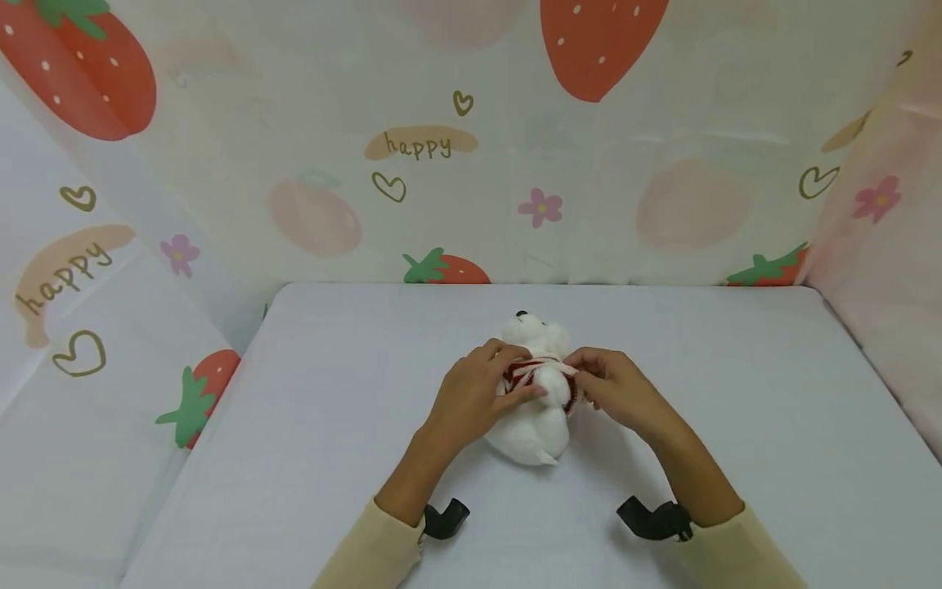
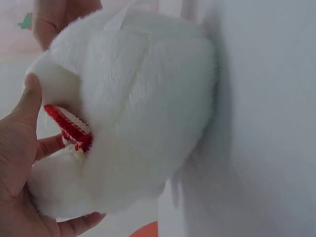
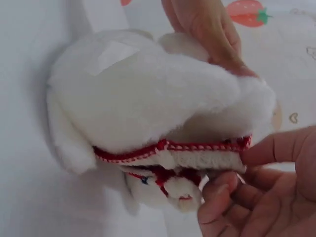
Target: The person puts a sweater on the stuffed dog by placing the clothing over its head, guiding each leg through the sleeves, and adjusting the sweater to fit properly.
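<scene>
A white plush bear [image 1: 524, 433] lies on the white table with its black-nosed head pointing away from me. Round its upper body is a red and white knitted garment [image 3: 192, 159]; the left wrist view shows only a red-edged corner of this knit [image 2: 74, 129]. My left hand [image 1: 471, 397] grips the toy from the left, thumb on one white limb and fingers around its side. On the right, my right hand [image 1: 625, 391] pinches the knitted edge between thumb and fingers. A small white tag [image 3: 112, 58] sticks out of the plush. Both hands hide parts of the garment.
White cloth covers the table [image 1: 331, 368] on every side of the toy. Behind stands a backdrop [image 1: 456, 204] printed with strawberries, hearts and flowers, and it continues along the left and right sides. Each wrist bears a black mount [image 1: 446, 519].
</scene>
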Motion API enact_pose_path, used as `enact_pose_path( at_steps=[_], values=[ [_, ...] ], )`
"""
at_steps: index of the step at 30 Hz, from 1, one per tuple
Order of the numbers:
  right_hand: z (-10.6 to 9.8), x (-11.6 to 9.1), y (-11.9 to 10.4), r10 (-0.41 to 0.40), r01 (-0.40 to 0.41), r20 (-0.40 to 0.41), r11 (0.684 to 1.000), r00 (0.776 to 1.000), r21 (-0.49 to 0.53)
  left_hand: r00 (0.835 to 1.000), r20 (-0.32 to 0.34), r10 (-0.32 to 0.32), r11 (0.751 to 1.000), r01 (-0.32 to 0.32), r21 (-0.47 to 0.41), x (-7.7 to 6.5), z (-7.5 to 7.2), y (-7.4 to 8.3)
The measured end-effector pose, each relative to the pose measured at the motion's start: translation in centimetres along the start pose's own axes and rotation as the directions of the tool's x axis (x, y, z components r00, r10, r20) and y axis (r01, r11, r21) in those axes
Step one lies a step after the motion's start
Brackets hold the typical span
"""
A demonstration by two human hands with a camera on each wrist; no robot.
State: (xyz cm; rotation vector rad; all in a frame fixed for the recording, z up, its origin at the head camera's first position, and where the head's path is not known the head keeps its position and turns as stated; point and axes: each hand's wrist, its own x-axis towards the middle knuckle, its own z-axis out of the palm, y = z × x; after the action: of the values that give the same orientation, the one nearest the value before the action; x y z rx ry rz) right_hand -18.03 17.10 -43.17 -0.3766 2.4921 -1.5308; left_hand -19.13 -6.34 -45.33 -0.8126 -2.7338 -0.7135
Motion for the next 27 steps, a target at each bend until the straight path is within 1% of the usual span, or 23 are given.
enact_pose_path(
  at_steps=[2, 3, 5, 7, 9, 11, 12, 13, 14, 16, 19, 21, 23, 25, 27],
  values=[
    [-0.2, -0.1, 0.2, 0.000, 0.000, 0.062, 1.000, 0.998, 0.011, 1.000, 0.000, -0.001, 1.000, 0.001, -0.001, 0.0, 0.0, 0.1],
    [-0.3, -0.1, 0.2, -0.011, 0.011, 0.076, 1.000, 0.997, 0.000, 1.000, 0.000, -0.002, 1.000, 0.002, -0.002, 0.0, 0.0, 0.1],
    [-0.2, -0.2, 0.3, -0.034, 0.037, 0.065, 0.998, 0.997, -0.059, 1.000, -0.003, -0.001, 1.000, 0.001, -0.005, 0.1, 0.1, 0.2],
    [0.1, -0.3, 0.2, -0.052, 0.052, 0.007, 0.985, 0.999, -0.166, 0.999, -0.026, 0.019, 1.000, -0.019, -0.016, 0.1, 0.2, 0.3],
    [0.6, -0.4, 0.1, -0.061, 0.039, -0.073, 0.959, 0.995, -0.279, 0.996, -0.062, 0.063, 0.997, -0.065, -0.043, 0.2, 0.4, 0.4],
    [1.0, -0.5, 0.0, -0.076, 0.012, -0.150, 0.923, 0.986, -0.385, 0.987, -0.109, 0.118, 0.989, -0.128, -0.081, 0.4, 0.6, 0.6],
    [1.1, -0.6, -0.1, -0.087, 0.002, -0.184, 0.910, 0.979, -0.415, 0.981, -0.130, 0.144, 0.982, -0.157, -0.101, 0.4, 0.7, 0.7],
    [1.2, -0.7, -0.3, -0.096, -0.006, -0.218, 0.905, 0.971, -0.424, 0.975, -0.146, 0.166, 0.976, -0.184, -0.119, 0.5, 0.8, 0.9],
    [1.1, -0.7, -0.4, -0.106, -0.007, -0.248, 0.909, 0.963, -0.417, 0.971, -0.155, 0.180, 0.970, -0.202, -0.137, 0.6, 0.8, 1.0],
    [0.9, -0.8, -0.7, -0.121, 0.004, -0.295, 0.930, 0.948, -0.368, 0.969, -0.165, 0.186, 0.965, -0.212, -0.156, 0.7, 0.8, 1.3],
    [0.4, -0.9, -1.0, -0.119, 0.043, -0.323, 0.971, 0.939, -0.234, 0.978, -0.148, 0.147, 0.974, -0.169, -0.152, 0.8, 0.7, 1.7],
    [0.1, -0.8, -1.1, -0.123, 0.079, -0.309, 0.985, 0.943, -0.151, 0.986, -0.131, 0.105, 0.983, -0.122, -0.136, 0.8, 0.6, 1.9],
    [0.0, -0.7, -1.2, -0.129, 0.109, -0.285, 0.990, 0.950, -0.087, 0.991, -0.117, 0.062, 0.990, -0.075, -0.116, 0.8, 0.5, 2.2],
    [0.0, -0.7, -1.4, -0.141, 0.135, -0.262, 0.990, 0.955, -0.041, 0.993, -0.113, 0.028, 0.995, -0.039, -0.096, 0.8, 0.6, 2.4],
    [0.1, -0.9, -1.6, -0.149, 0.150, -0.247, 0.989, 0.957, -0.014, 0.993, -0.120, 0.008, 0.998, -0.016, -0.067, 0.9, 0.7, 2.6]
  ],
)
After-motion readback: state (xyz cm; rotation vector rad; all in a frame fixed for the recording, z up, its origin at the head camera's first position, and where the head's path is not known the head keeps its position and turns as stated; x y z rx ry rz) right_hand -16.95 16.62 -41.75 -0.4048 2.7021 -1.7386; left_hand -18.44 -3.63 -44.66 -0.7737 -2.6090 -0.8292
